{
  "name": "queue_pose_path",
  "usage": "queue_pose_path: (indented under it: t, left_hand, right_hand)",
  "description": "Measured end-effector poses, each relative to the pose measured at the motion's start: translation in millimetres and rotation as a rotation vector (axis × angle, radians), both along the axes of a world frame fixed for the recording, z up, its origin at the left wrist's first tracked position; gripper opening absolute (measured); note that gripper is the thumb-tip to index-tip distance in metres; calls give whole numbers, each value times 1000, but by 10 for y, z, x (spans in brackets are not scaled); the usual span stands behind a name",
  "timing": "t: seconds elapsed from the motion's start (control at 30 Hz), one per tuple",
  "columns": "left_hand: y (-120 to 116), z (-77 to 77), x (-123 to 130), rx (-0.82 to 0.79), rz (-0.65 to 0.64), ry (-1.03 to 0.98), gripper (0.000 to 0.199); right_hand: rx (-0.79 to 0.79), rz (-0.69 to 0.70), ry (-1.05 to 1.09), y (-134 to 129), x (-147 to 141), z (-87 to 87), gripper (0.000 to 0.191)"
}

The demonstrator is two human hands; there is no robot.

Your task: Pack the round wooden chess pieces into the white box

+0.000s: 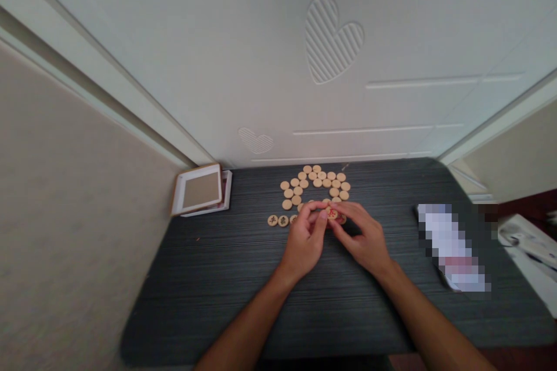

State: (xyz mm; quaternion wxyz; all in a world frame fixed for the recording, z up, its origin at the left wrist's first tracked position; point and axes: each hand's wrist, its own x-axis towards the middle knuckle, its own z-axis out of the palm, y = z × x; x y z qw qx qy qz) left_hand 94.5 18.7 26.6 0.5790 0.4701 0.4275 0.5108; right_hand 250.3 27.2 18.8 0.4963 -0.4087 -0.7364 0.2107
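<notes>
A round wooden piece with a red mark sits between the two hands above the table. The right hand pinches it; the left hand's fingertips meet its edge, though whether they grip it I cannot tell. Black-marked pieces line up left of the hands, plain pieces lie beyond, and a shallow tray rests at the table's left edge.

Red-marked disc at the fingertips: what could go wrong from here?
The red-marked disc could slip, as the left hand and right hand appear to grip only its edges. The left hand might nudge the black-marked discs beside it. Either hand could disturb the plain-faced discs just beyond.
</notes>
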Motion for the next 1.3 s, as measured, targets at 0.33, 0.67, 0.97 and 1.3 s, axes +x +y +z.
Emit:
queue_pose_path:
  t: [0.33, 0.67, 0.97, 1.3]
  left_hand:
    - [8, 20, -96, 302, 12, 438, 17]
    - [77, 56, -232, 520, -144, 1024, 35]
    - [184, 110, -563, 434, -145, 1016, 35]
    - [172, 151, -1307, 317, -53, 981, 39]
  right_hand:
    - [-56, -264, 188, 38, 61, -86, 15]
    - [-264, -316, 394, 180, 165, -204, 23]
    - [-384, -245, 159, 180, 151, -236, 23]
    - [-412, -214, 130, 211, 153, -277, 25]
